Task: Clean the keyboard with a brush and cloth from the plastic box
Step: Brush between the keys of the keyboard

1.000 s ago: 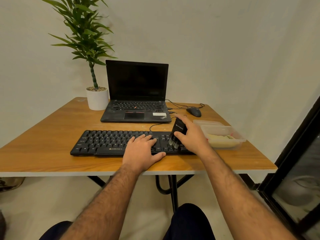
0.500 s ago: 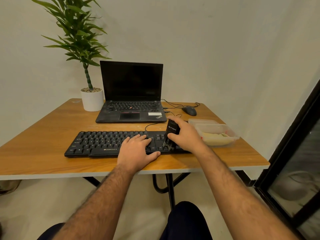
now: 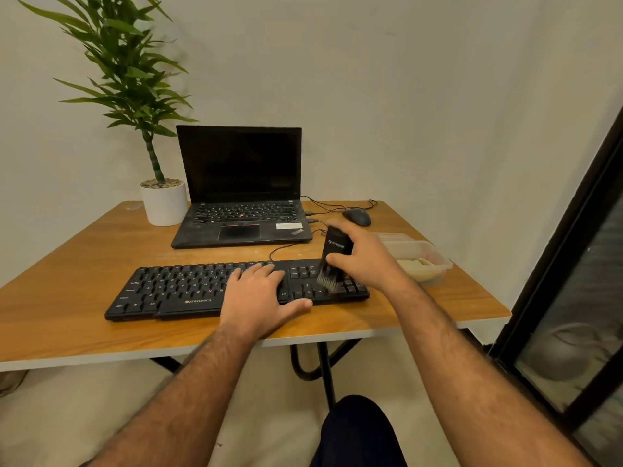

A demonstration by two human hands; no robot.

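Note:
A black keyboard [image 3: 175, 286] lies along the front of the wooden table [image 3: 67, 264]. My left hand [image 3: 261, 294] rests flat on its right-middle keys, fingers straight, thumb at the front edge. My right hand [image 3: 365, 257] grips a black brush [image 3: 333, 256] held upright, its pale bristles touching the keys at the keyboard's right end. Behind my right hand stands a clear plastic box [image 3: 426, 261] with a yellowish cloth [image 3: 416, 266] inside.
An open black laptop [image 3: 241, 197] sits behind the keyboard, a potted plant [image 3: 163, 203] to its left, a mouse [image 3: 356, 217] with cables to its right. The box's lid [image 3: 392, 236] lies behind the box. A dark door frame [image 3: 573, 264] stands at right.
The brush has stayed over the keyboard's right end, shifting slightly across the keys. My left hand has kept its place on the keyboard. The camera view shifted a little.

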